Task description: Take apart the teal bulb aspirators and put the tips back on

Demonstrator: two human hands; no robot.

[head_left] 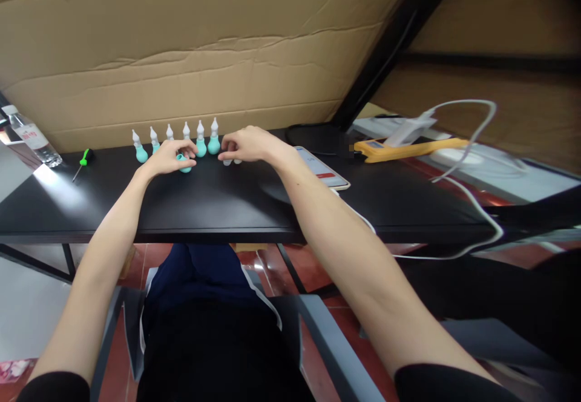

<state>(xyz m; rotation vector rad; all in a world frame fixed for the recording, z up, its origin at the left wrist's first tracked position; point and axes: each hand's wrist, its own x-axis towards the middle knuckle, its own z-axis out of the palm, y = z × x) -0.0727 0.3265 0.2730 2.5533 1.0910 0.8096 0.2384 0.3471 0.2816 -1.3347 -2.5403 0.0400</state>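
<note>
My left hand (169, 157) is closed around a loose teal rubber bulb (185, 166), whose open top shows between thumb and fingers. My right hand (245, 144) reaches down to the black tabletop, its fingers curled onto small translucent pieces (227, 162) partly hidden under the fingertips. Behind the hands stands a row of several teal bulb syringes with white nozzles pointing up; the rightmost bulb syringe (213, 138) is close to my right fingers, and the leftmost one (140, 149) leans slightly. My left hand partly covers the middle ones.
A water bottle (34, 137) and a green-and-black screwdriver (83, 161) are at the left. A phone (324, 171) with a white cable lies beside my right forearm. On the right are a yellow device (408, 149) and white cords. Cardboard (204, 45) walls the back of the table (218, 208).
</note>
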